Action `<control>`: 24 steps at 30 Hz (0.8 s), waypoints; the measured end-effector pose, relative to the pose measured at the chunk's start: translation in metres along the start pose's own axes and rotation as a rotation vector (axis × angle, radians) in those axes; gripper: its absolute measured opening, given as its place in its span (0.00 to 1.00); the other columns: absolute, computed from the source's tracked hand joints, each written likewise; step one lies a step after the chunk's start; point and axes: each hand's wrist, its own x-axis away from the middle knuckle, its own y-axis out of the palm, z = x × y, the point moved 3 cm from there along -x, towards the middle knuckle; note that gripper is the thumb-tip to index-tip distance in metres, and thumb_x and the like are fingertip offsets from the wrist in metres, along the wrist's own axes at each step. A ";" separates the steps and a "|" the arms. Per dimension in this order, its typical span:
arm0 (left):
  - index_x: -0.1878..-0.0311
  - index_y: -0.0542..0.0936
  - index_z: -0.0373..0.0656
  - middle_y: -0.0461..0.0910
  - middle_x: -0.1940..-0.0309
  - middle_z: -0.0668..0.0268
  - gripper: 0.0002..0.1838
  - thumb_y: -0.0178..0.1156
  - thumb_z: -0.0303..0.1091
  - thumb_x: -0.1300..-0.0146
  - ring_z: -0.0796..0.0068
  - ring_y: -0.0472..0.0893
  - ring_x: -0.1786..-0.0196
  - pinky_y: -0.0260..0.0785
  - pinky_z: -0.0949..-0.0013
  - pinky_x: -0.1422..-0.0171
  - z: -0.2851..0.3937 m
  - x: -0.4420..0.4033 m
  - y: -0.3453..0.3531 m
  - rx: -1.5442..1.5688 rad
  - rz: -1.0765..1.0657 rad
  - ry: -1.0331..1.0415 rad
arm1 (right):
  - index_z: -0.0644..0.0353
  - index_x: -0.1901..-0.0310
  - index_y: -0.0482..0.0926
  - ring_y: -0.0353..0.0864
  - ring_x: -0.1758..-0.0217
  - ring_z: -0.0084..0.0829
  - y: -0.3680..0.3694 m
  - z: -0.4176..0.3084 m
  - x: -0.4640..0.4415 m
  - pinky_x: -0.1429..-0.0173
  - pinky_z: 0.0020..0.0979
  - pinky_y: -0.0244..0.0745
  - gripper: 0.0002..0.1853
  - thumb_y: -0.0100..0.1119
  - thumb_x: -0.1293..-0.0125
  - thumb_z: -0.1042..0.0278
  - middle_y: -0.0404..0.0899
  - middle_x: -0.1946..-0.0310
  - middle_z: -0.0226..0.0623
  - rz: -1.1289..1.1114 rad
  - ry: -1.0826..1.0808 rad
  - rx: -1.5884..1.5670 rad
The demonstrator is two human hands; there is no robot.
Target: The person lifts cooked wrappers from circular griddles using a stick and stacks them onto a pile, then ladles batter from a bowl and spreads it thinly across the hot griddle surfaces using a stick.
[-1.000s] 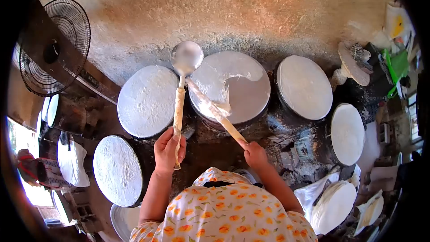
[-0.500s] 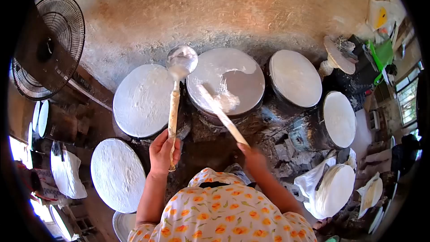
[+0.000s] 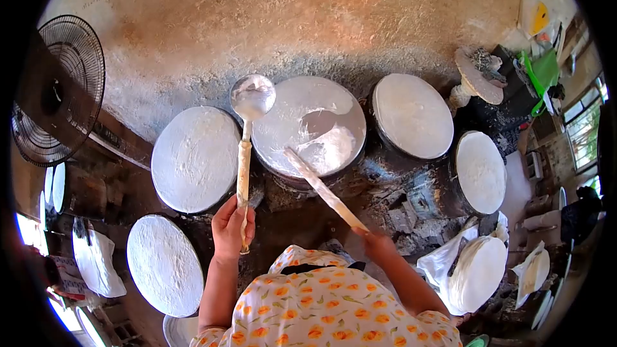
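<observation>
My left hand (image 3: pixel 232 228) is closed around the pale handle of a metal ladle (image 3: pixel 253 97), which points up with its bowl near the edge of the middle round griddle. My right hand (image 3: pixel 379 245) grips a flat wooden stick (image 3: pixel 329 194) coated in white near its far end. That end lies over the front of the middle griddle (image 3: pixel 283 115). White paste is smeared across this griddle, with a brighter patch (image 3: pixel 337 144) right of the stick's tip and a bare grey patch behind it.
Other white-covered round tops stand at left (image 3: pixel 194 159), lower left (image 3: pixel 165 265), right (image 3: pixel 413 115) and far right (image 3: pixel 481 172). A fan (image 3: pixel 71 80) is at far left. A stack of white rounds (image 3: pixel 477 275) sits at lower right. The rough wall (image 3: pixel 289 19) rises behind.
My right hand has moved down and to the right with the stick. The white patch on the middle griddle has spread rightward. The whole view has shifted slightly.
</observation>
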 end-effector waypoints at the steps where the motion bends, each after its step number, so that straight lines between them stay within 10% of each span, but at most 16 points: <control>1: 0.61 0.73 0.37 0.71 0.81 0.69 0.07 0.47 0.30 0.32 0.85 0.66 0.87 0.57 0.80 0.86 0.000 -0.002 0.000 -0.009 -0.007 0.006 | 0.33 0.43 0.75 0.77 0.74 0.50 -0.006 0.010 0.004 0.68 0.45 0.74 0.27 0.53 0.43 0.76 0.74 0.76 0.47 -0.057 0.100 0.052; 17: 0.54 0.72 0.34 0.73 0.77 0.67 0.09 0.46 0.28 0.32 0.84 0.67 0.86 0.58 0.80 0.87 -0.002 -0.019 0.036 -0.003 0.061 0.028 | 0.48 0.44 0.75 0.78 0.67 0.50 -0.029 0.100 -0.096 0.63 0.47 0.73 0.24 0.50 0.43 0.77 0.76 0.70 0.51 0.045 0.060 -0.040; 24: 0.53 0.73 0.33 0.73 0.77 0.66 0.11 0.48 0.29 0.32 0.83 0.67 0.87 0.58 0.79 0.87 0.000 -0.013 0.049 -0.044 0.212 0.016 | 0.51 0.44 0.75 0.78 0.50 0.48 -0.058 0.073 -0.247 0.49 0.36 0.74 0.24 0.47 0.41 0.82 0.78 0.53 0.52 0.181 -0.029 -0.458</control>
